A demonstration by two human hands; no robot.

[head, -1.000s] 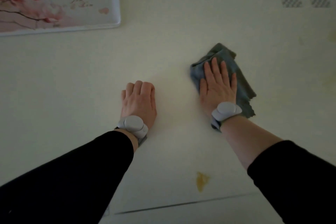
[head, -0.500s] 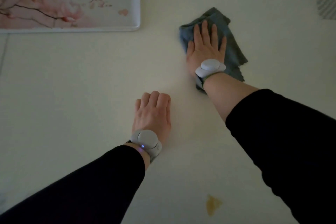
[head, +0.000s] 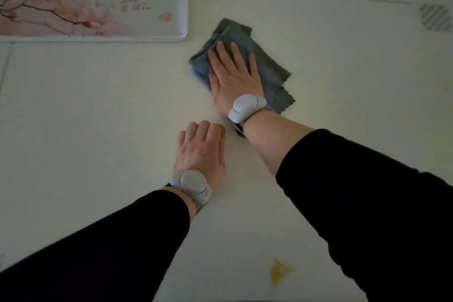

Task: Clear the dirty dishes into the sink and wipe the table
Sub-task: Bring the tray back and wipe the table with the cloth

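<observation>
A grey-blue cloth (head: 272,73) lies crumpled on the white table (head: 98,130). My right hand (head: 232,76) is pressed flat on top of it, fingers spread, palm down. My left hand (head: 199,152) rests on the table just below and left of the right wrist, with its fingers curled under and nothing in it. Both wrists carry grey bands. A yellow-brown stain (head: 279,272) marks the table near the bottom edge, between my two black sleeves.
A tray or mat with pink blossom print (head: 93,0) lies at the top left, its corner close to the cloth. A grey hatched patch (head: 435,17) sits at the far right. A seam runs across the table's far side.
My right hand slid the cloth away from me, then back toward me and leftward, ending near the floral tray's corner. My left hand stayed planted on the table.
</observation>
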